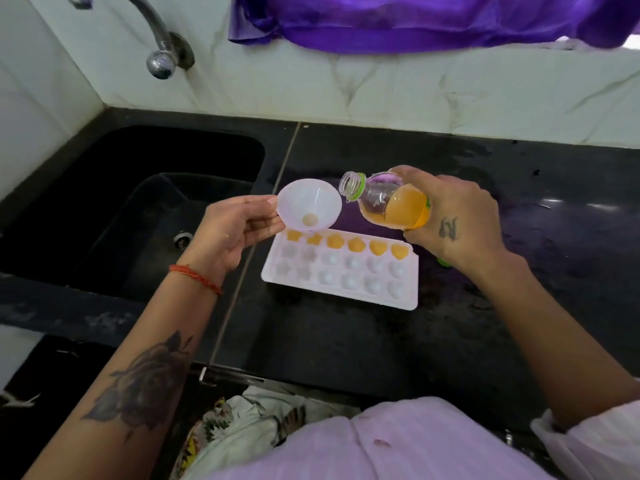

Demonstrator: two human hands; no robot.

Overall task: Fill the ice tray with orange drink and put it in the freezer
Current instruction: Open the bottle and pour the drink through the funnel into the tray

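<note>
A white ice tray (341,292) lies on the black counter, its far row of cells filled with orange drink and the two nearer rows white. My left hand (232,226) holds a white funnel (310,206) by its rim, spout over the tray's far left corner. My right hand (453,216) grips an uncapped clear bottle (384,200) with orange drink in it, tilted almost level, its mouth close to the funnel's right rim. No drink is running out of the bottle.
A black sink (138,209) lies left of the tray, with a chrome tap (161,46) above it. A purple cloth (415,19) hangs over the white wall. Something green (443,261) peeks out beneath my right wrist. The counter's front edge runs near my body.
</note>
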